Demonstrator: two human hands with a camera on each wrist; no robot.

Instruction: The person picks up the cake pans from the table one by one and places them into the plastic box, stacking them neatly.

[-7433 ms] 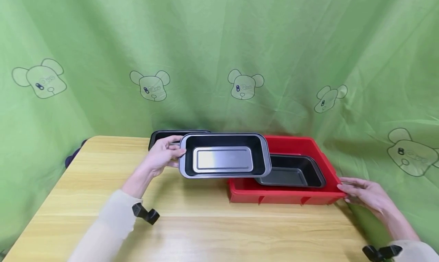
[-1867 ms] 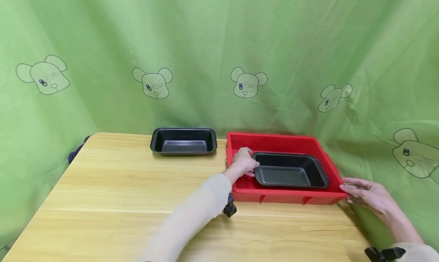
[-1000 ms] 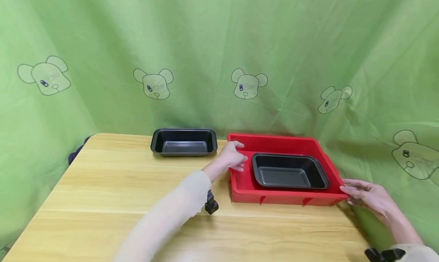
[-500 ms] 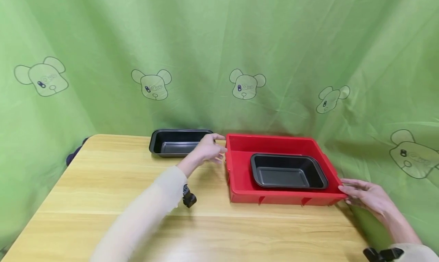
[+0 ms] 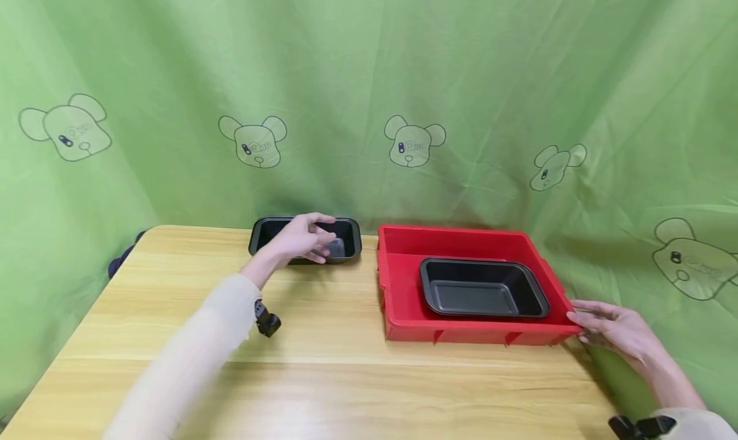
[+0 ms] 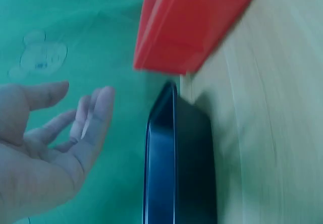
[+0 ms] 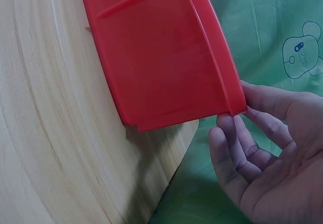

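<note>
My left hand (image 5: 301, 238) is over a dark loaf pan (image 5: 348, 240) that sits at the back of the table, and overlaps its middle in the head view. Its fingers are loosely bent and hold nothing; in the left wrist view they are apart from the pan's rim (image 6: 175, 148). A second dark loaf pan (image 5: 484, 293) lies inside the red plastic bin (image 5: 398, 305), towards its right side. At the bin's front right corner my right hand (image 5: 619, 331) grips the rim, thumb above and fingers underneath, as the right wrist view (image 7: 282, 148) shows.
A pale wooden table (image 5: 323, 389) carries both the bin and the pan. Behind it hangs a green curtain (image 5: 334, 75) with bear-head outlines, close to the back edge. The bin's corner reaches near the table's right edge.
The left hand, which earlier held a loaf pan in the air, was then at the pan in the bin, let go and moved left over the table pan. The right hand stays at the bin.
</note>
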